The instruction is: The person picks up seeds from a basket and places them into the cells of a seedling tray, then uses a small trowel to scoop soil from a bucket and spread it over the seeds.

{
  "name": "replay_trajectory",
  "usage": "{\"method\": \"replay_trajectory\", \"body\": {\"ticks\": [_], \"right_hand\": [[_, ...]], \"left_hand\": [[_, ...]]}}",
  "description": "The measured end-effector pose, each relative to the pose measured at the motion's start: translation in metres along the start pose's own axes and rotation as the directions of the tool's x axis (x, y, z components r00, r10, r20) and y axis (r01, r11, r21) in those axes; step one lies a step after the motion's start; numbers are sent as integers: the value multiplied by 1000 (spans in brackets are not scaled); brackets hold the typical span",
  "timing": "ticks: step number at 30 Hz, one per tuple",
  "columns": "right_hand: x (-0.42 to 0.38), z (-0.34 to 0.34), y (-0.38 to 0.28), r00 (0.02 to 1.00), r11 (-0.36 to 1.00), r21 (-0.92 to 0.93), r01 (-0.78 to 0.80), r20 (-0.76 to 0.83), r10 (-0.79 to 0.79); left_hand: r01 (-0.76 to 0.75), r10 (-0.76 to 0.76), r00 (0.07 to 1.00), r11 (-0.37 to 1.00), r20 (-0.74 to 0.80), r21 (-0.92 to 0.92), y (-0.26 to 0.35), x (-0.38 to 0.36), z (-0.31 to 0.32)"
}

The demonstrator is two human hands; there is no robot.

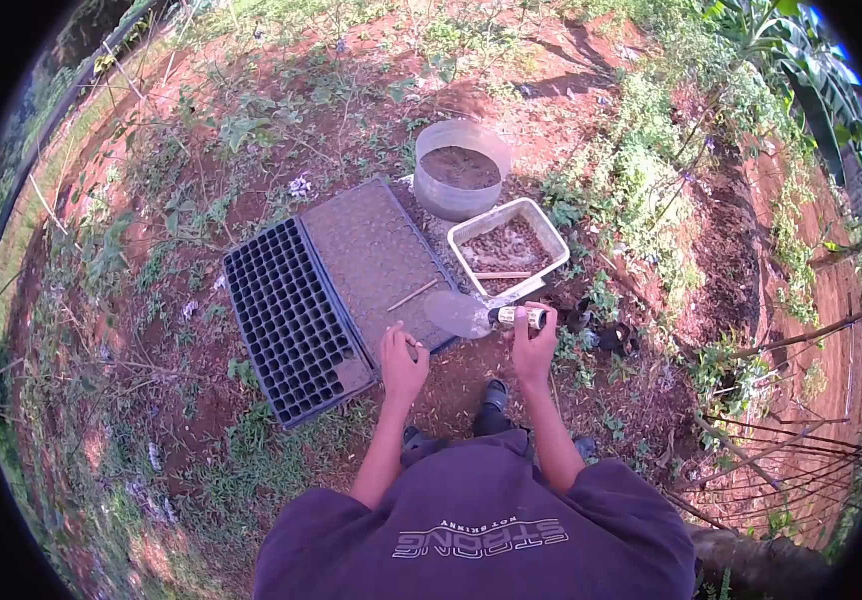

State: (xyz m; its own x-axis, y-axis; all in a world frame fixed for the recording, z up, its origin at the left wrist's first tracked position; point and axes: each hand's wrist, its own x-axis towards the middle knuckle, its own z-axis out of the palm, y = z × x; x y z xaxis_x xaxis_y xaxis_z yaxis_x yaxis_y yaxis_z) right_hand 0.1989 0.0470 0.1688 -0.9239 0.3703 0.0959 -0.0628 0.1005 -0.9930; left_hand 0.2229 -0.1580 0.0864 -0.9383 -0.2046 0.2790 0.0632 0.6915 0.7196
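Observation:
My right hand (533, 340) grips the dark-and-cream, cylindrical handle of a scoop-like tool (459, 314) with a pale, see-through blade. The blade is over the near right corner of the soil-filled seedling tray (366, 245). My left hand (403, 355) is at that tray's near edge, its fingers curled; what they hold, if anything, is too small to make out. On the soil lies a thin stick (412, 295). To the left is a black seedling tray (286, 315) with mostly unfilled cells and soil over its near right corner.
A white rectangular basin (558, 252) holds brownish, seed-like bits and a flat strip of wood (502, 275). Behind it stands a round translucent tub (431, 188) of dark soil. Weeds and red earth surround them; bare branches (811, 440) stick out at right.

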Motion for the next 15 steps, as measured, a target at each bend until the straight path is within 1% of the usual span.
{"method": "replay_trajectory", "body": {"ticks": [1, 3, 5, 6, 7, 9, 10, 11, 13, 14, 15], "right_hand": [[9, -8, 1, 1000, 1000, 9, 21, -21, -21], [30, -22, 3, 999, 1000, 3, 3, -34, -3], [51, -31, -1, 999, 998, 51, 38, -23, -36], [61, -38, -4, 1000, 998, 60, -19, -16, 20], [72, -44, -4, 1000, 998, 63, -15, -17, 16], [95, -56, 1, 999, 997, 72, 38, 36, -41], [106, -62, 4, 997, 997, 27, 67, 37, -68], [116, -67, 7, 996, 997, 28, 73, 42, -74], [133, -76, 11, 990, 990, 25, 142, 13, -142], [141, -81, 11, 995, 995, 34, 91, 29, -92], [150, -83, 11, 995, 995, 36, 92, 41, -93]], "left_hand": [[-8, 8, 1000, 1000, 5, -1, 7, 6, 9], [19, -18, 999, 1000, 38, -14, 20, 19, 29], [20, -19, 999, 999, 28, -42, 36, 33, 49], [32, -31, 999, 997, 12, -73, 45, 41, 59], [27, -27, 1000, 997, 9, -73, 56, 49, 66], [69, -75, 997, 981, -27, -180, 77, 63, 80], [68, -75, 997, 981, -33, -182, 84, 70, 86], [82, -86, 996, 983, -17, -167, 89, 77, 91], [103, -105, 994, 983, -9, -151, 93, 86, 102], [79, -84, 996, 988, -30, -132, 93, 90, 107], [56, -62, 997, 992, -50, -112, 92, 93, 112]]}}
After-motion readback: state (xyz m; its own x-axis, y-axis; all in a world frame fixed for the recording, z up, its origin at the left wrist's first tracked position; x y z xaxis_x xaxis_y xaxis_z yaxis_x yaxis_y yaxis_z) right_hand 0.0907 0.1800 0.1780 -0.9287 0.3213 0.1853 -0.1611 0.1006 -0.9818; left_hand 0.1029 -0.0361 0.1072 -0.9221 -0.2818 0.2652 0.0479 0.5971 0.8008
